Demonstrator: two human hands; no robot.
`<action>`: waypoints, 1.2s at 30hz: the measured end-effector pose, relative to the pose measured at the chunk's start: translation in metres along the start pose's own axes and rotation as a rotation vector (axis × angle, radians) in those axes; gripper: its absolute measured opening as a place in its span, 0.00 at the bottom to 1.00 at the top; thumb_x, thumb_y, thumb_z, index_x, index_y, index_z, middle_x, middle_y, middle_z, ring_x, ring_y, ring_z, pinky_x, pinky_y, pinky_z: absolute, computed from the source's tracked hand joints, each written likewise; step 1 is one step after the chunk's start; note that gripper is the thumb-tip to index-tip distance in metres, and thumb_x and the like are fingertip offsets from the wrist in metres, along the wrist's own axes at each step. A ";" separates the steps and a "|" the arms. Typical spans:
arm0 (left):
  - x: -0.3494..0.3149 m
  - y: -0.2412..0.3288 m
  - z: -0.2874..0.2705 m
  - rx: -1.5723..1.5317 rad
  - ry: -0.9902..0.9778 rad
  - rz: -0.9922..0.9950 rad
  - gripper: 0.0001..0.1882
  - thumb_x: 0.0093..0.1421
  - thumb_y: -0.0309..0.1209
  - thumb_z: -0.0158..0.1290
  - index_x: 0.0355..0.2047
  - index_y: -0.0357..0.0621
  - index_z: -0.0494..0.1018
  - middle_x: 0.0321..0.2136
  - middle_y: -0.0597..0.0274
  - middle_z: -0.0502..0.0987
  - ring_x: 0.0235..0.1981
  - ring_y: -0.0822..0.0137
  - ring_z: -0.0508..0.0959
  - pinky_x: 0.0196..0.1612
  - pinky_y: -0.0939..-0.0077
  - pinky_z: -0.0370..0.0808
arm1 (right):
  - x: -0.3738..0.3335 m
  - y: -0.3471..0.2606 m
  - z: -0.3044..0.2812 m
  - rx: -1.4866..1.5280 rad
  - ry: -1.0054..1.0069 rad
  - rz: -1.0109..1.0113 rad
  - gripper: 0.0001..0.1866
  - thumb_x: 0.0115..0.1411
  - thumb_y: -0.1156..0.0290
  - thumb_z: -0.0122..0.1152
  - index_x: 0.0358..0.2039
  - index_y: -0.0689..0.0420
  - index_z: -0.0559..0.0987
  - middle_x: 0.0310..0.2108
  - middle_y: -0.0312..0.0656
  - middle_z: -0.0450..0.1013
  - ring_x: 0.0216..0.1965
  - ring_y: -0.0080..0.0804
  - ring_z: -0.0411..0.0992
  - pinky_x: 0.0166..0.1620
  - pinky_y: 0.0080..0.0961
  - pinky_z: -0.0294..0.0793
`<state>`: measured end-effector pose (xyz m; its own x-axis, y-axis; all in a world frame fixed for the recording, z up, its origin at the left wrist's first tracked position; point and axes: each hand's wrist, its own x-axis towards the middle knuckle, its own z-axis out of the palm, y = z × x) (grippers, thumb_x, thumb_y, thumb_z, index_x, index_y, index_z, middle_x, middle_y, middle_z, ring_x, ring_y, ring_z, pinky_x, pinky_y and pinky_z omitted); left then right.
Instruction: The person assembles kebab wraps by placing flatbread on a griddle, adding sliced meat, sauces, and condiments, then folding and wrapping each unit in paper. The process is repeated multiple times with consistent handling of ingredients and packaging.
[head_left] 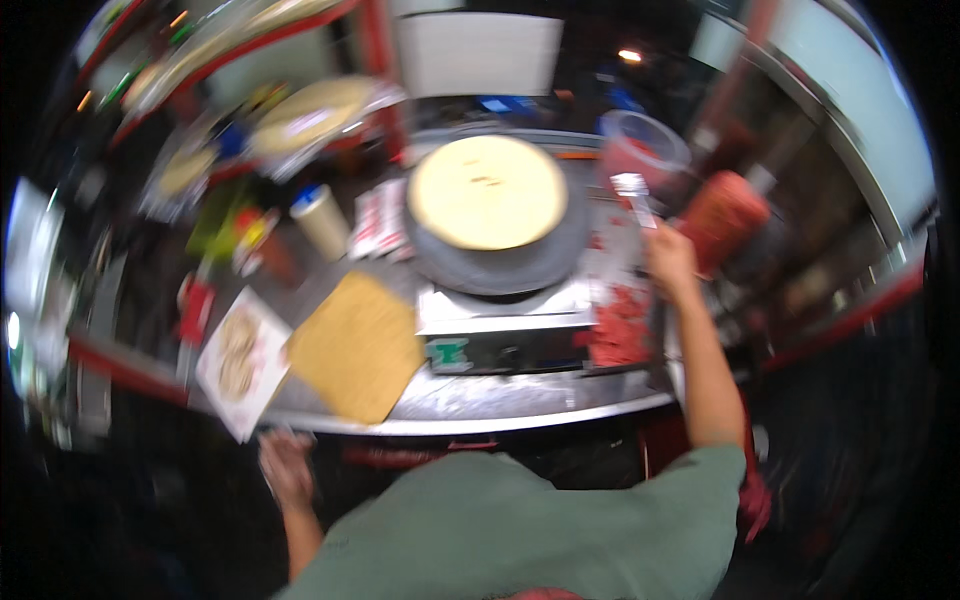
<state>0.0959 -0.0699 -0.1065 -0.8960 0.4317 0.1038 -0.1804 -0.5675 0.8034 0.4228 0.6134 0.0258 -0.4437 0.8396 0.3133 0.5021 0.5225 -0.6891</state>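
Observation:
My right hand (670, 258) is closed around a silvery utensil with a broad head (632, 187); blur hides its exact kind. It reaches between a clear plastic tub (645, 150) and a thick red column of what looks like meat (722, 218). Below that hand, red shredded pieces (622, 328) lie on a metal surface. A pale round flatbread (488, 192) rests on the dark round griddle (490, 268). My left hand (287, 470), seemingly in a clear glove, is low by the counter's front edge, near a white paper sheet (240, 365). Its fingers are smeared by motion.
A tan sheet (357, 350) lies on the counter left of the griddle. Behind it stand a pale bottle with a blue cap (320, 222) and red-and-white packets (378, 220). Bagged flatbreads (315, 115) are stacked at the back left, beside a red frame (378, 60).

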 end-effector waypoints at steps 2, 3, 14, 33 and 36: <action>0.024 0.028 -0.036 0.120 0.355 0.159 0.13 0.76 0.35 0.46 0.52 0.39 0.72 0.46 0.56 0.78 0.47 0.62 0.79 0.54 0.62 0.78 | -0.012 -0.057 -0.014 0.021 -0.064 0.089 0.19 0.75 0.61 0.56 0.61 0.52 0.81 0.23 0.23 0.64 0.21 0.13 0.59 0.22 0.19 0.58; 0.035 0.043 -0.051 0.199 0.539 0.215 0.15 0.75 0.31 0.48 0.57 0.37 0.71 0.50 0.55 0.78 0.52 0.59 0.79 0.57 0.63 0.77 | -0.031 -0.111 -0.010 0.371 -0.168 0.131 0.21 0.75 0.61 0.54 0.64 0.53 0.78 0.24 0.23 0.65 0.20 0.11 0.59 0.21 0.14 0.56; 0.165 0.078 -0.124 1.431 -0.043 0.180 0.77 0.40 0.62 0.75 0.75 0.31 0.42 0.69 0.30 0.60 0.70 0.34 0.62 0.72 0.49 0.61 | -0.202 -0.374 0.319 0.221 -0.896 -0.138 0.23 0.72 0.66 0.59 0.66 0.55 0.76 0.31 0.36 0.78 0.26 0.20 0.71 0.31 0.23 0.74; 0.187 0.050 -0.148 2.065 -0.357 0.323 0.48 0.67 0.65 0.45 0.74 0.42 0.57 0.77 0.49 0.52 0.78 0.45 0.48 0.73 0.27 0.34 | -0.274 -0.391 0.324 0.512 -0.622 -0.080 0.28 0.72 0.71 0.58 0.71 0.54 0.68 0.34 0.42 0.77 0.28 0.25 0.72 0.35 0.22 0.73; 0.204 0.050 -0.156 1.878 -0.400 0.344 0.45 0.71 0.62 0.41 0.77 0.45 0.50 0.77 0.43 0.49 0.78 0.43 0.45 0.75 0.34 0.32 | -0.247 -0.332 0.234 0.672 -0.301 -0.080 0.27 0.76 0.65 0.51 0.73 0.55 0.63 0.39 0.40 0.78 0.26 0.18 0.72 0.27 0.15 0.69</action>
<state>-0.1591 -0.1196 -0.1365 -0.6151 0.7459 0.2554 0.7884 0.5821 0.1987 0.1922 0.1979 0.0244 -0.6927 0.6754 0.2532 -0.0600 0.2959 -0.9533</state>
